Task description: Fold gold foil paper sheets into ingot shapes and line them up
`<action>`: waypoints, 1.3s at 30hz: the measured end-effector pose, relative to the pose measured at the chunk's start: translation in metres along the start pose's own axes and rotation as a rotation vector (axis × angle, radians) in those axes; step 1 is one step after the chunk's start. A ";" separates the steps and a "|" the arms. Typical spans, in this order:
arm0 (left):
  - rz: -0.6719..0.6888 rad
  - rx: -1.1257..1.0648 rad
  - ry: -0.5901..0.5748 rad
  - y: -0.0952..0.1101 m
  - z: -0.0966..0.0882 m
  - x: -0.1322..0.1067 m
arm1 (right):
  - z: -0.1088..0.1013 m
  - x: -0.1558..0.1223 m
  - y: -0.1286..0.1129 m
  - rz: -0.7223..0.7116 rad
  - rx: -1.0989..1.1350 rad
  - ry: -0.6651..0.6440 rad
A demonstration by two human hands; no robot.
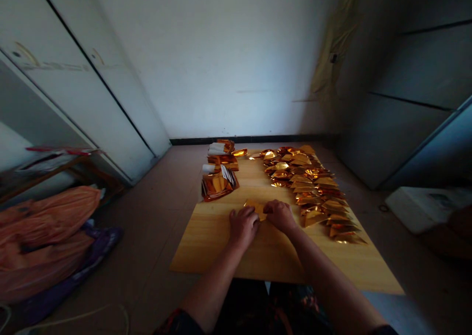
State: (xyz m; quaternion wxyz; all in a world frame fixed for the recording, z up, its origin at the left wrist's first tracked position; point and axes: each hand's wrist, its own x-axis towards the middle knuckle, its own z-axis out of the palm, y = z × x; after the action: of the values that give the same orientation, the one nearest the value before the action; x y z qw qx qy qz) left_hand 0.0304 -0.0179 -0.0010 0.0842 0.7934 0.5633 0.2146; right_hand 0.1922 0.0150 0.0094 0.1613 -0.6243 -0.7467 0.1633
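A sheet of gold foil paper [255, 204] lies on the wooden board, between my two hands. My left hand [243, 224] rests on its left side with the fingers curled and pressed on the paper. On the other side, my right hand [280, 216] pinches the right edge of the sheet. Folded gold foil pieces [313, 195] stand in overlapping rows to the right of my right hand. Up and to the left are stacks of gold foil sheets [220, 185], some showing white backs.
The wooden board [206, 241] sits low over a tiled floor. Orange and purple bags [47, 231] lie at the left, below a small shelf. A white box [415, 208] stands at the right. A wall [236, 79] and cabinets [92, 79] enclose the space.
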 end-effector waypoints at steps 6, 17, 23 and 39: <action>0.005 -0.002 -0.009 -0.003 0.002 0.002 | -0.003 -0.010 0.003 -0.137 -0.048 0.019; 0.135 0.102 0.017 -0.020 -0.005 0.012 | -0.001 -0.029 -0.014 -0.241 -0.129 -0.035; 0.190 0.104 0.024 -0.015 -0.010 0.001 | -0.002 -0.026 -0.003 -0.352 -0.067 -0.007; 0.191 0.099 0.046 -0.016 -0.010 0.006 | 0.000 -0.013 0.022 -0.466 0.038 -0.004</action>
State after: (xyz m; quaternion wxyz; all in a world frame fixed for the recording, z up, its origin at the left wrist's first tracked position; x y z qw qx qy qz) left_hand 0.0141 -0.0075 0.0040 0.0111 0.8416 0.4967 0.2117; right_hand 0.2135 0.0056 -0.0008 0.2050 -0.4314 -0.8678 0.1369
